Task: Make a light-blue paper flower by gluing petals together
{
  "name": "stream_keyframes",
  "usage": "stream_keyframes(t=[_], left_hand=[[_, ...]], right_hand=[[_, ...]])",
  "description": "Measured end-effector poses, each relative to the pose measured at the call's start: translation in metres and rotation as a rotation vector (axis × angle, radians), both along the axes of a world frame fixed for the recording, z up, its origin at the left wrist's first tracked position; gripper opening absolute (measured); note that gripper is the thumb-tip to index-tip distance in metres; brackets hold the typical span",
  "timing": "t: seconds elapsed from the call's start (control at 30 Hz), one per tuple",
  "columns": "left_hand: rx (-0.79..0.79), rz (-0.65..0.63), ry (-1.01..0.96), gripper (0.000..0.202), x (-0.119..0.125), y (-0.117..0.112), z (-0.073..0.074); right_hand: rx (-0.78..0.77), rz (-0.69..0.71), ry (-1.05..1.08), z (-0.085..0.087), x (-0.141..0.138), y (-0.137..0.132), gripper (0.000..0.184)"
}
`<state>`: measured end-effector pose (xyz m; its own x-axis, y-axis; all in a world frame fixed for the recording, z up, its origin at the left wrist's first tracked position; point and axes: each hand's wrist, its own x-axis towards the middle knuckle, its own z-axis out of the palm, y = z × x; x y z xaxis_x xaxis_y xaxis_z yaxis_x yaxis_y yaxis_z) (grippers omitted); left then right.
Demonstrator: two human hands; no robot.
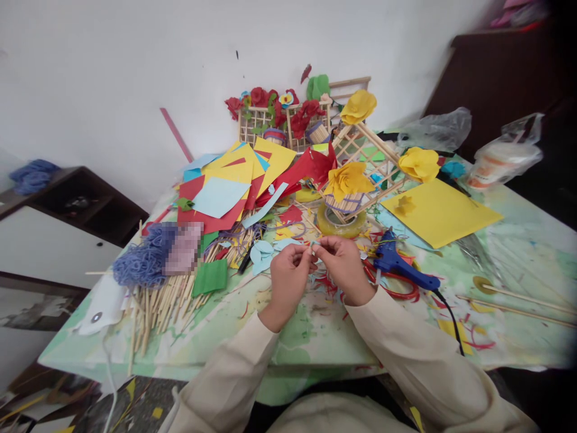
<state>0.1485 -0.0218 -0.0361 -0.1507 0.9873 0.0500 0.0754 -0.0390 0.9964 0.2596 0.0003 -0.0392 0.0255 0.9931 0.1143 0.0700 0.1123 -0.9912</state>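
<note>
My left hand (288, 278) and my right hand (343, 267) meet over the middle of the table, fingertips pinched together on a small pale piece of paper (313, 245). Both hands are closed in a pinch. Light blue paper petals (262, 254) lie just left of my left hand. A blue glue gun (399, 264) rests right of my right hand, on top of red-handled scissors (396, 290). A roll of clear tape (340, 221) sits just beyond my hands, with a yellow paper flower (349, 179) above it.
Sheets of red, yellow and blue paper (234, 180) pile at the back left. Wooden sticks (166, 300) and blue yarn (142, 260) lie at the left. A yellow sheet (439, 211), stick lattice frames (369, 153) with paper flowers, and plastic bags (505, 156) fill the right.
</note>
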Motion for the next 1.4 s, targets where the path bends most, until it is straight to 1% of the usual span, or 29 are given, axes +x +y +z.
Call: stream_keyframes(t=[0.17, 0.33, 0.57, 0.8, 1.03, 1.13, 1.3, 1.4], left_hand=[[0.016, 0.016, 0.031, 0.015, 0.000, -0.001, -0.001], [0.057, 0.019, 0.101, 0.015, 0.000, -0.001, -0.003], [0.094, 0.019, 0.182, 0.016, -0.003, -0.002, -0.005], [0.166, 0.034, 0.301, 0.016, -0.007, -0.002, -0.012], [0.191, 0.050, 0.409, 0.014, -0.010, -0.004, -0.009], [0.187, 0.029, 0.358, 0.013, -0.010, -0.004, -0.008], [0.120, -0.037, 0.085, 0.021, -0.009, -0.006, -0.011], [0.087, -0.049, 0.021, 0.028, -0.008, -0.007, -0.011]], right_hand=[[-0.019, 0.020, 0.030, -0.001, 0.001, 0.000, 0.019], [-0.035, 0.032, 0.087, 0.000, 0.001, -0.001, 0.018], [-0.067, 0.045, 0.113, 0.002, 0.003, -0.001, 0.018], [-0.052, 0.039, 0.080, 0.005, 0.002, -0.003, 0.015], [-0.055, 0.049, 0.067, 0.005, 0.004, -0.001, 0.017], [-0.040, 0.081, 0.056, 0.007, 0.006, 0.000, 0.017], [-0.026, 0.128, 0.080, 0.008, 0.008, 0.000, 0.016], [0.020, 0.117, 0.046, 0.008, 0.009, 0.000, 0.015]])
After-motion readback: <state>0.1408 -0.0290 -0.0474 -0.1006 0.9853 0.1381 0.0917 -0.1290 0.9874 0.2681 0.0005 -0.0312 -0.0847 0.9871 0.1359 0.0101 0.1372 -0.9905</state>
